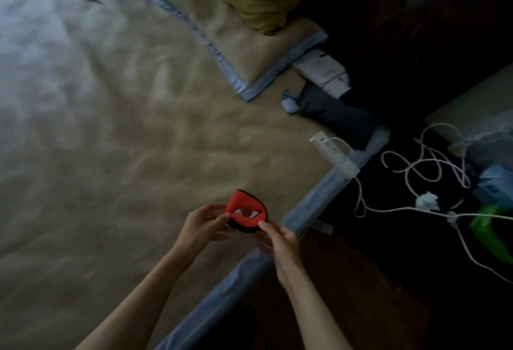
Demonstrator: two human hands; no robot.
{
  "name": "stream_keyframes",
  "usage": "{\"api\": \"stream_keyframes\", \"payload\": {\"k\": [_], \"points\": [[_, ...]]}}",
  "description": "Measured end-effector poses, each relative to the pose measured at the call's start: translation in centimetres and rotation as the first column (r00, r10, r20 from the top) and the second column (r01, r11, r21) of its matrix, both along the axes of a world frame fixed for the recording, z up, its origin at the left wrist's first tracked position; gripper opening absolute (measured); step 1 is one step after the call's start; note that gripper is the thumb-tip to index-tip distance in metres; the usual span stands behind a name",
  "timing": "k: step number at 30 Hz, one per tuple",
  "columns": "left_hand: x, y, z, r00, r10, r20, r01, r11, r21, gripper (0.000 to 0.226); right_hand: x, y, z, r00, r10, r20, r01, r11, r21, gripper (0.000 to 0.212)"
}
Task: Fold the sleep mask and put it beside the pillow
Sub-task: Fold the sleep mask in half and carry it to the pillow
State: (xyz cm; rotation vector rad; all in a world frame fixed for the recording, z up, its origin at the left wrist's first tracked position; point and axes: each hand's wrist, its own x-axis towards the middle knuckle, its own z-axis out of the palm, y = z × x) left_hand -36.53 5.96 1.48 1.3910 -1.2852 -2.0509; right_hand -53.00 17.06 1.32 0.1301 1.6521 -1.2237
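Both hands, left hand and right hand, pinch one folded red fabric sleep mask.
Its soft, rounded face shows one printed eye; one beige blue-trimmed pillow lies well apart.

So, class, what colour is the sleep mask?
Red with a white eye design on the sleep mask, head view.

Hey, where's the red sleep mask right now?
In the head view the sleep mask is low and centre, held between the left hand and right hand above the bed's near edge.
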Motion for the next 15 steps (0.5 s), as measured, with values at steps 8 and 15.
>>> {"api": "stream_keyframes", "payload": {"k": [8,15], "points": [[-13.8,-5.1,2.6,0.997,-0.013,-0.070,0.006,0.996,-0.094,0.028,-13.5,-4.5,2.9,0.999,-0.001,-0.033,-0.003,0.992,-0.124,0.028],[-23.4,-13.4,3.5,0.998,-0.009,-0.066,-0.001,0.989,-0.151,0.029,-23.5,-12.5,5.0,0.992,0.025,-0.122,-0.049,0.980,-0.192,0.012]]}}
